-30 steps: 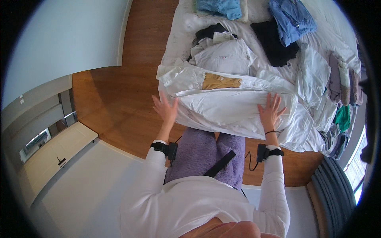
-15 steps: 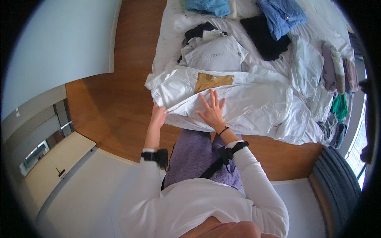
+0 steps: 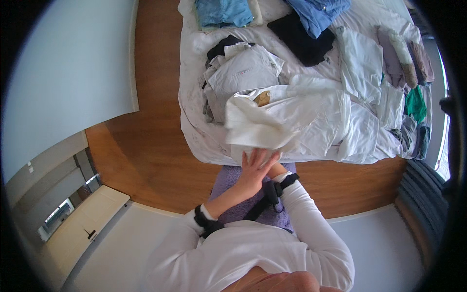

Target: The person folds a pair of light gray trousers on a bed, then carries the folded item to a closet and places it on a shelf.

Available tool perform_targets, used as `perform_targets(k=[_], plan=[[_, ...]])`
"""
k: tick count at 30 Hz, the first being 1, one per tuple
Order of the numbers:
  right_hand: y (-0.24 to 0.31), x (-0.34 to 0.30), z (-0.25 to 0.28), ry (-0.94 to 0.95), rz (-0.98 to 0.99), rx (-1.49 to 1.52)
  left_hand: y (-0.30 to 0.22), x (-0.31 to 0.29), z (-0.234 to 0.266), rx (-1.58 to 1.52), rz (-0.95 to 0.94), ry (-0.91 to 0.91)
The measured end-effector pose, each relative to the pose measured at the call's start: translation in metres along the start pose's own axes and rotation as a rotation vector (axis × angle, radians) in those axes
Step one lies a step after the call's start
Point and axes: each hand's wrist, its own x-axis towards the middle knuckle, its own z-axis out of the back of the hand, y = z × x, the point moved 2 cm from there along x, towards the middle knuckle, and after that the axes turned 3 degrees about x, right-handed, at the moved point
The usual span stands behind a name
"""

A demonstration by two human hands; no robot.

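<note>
A long white garment [image 3: 311, 114] with a tan patch [image 3: 262, 99] lies across the near edge of the bed. Its left part is turned over toward the right, and that raised fold [image 3: 253, 124] is smeared by motion. My left hand [image 3: 254, 170] reaches across to the right, fingers spread against the near edge of the fold. Just behind it, my right hand [image 3: 276, 170] is mostly hidden by the left one; its fingers do not show. The two hands overlap close to the bed's front edge.
Beyond the garment lie a heap of pale shirts [image 3: 243, 70], folded black cloth [image 3: 304, 41], a blue denim piece [image 3: 318, 14] and folded light blue cloth [image 3: 224, 12]. Rolled knitwear [image 3: 399, 56] and a green cloth [image 3: 415, 103] sit at the right. Wooden floor [image 3: 155, 141] borders the bed.
The garment's left end has been turned over to the right, covering much of the tan patch. My left hand has moved right and nearer, over my right hand, which has drawn back toward me.
</note>
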Motion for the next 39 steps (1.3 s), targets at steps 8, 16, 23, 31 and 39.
perform_targets(k=[8, 16, 23, 31, 39], plan=[[0.021, -0.021, 0.061, 0.001, -0.133, 0.472, 0.002, 0.033, -0.012, -0.010, -0.067, 0.210], [0.030, 0.024, 0.049, -0.002, -0.135, 0.580, 0.013, 0.042, -0.015, 0.146, 0.043, 0.045], [-0.001, 0.011, 0.034, -0.130, -0.065, 0.571, 0.082, 0.115, 0.048, 0.293, -0.060, -0.410], [0.007, -0.023, 0.031, -0.051, -0.008, 0.439, 0.110, 0.116, 0.008, 0.571, -0.511, 0.148], [0.015, 0.021, 0.035, -0.350, -0.009, 0.084, 0.097, 0.104, 0.004, 0.300, -0.439, 0.167]])
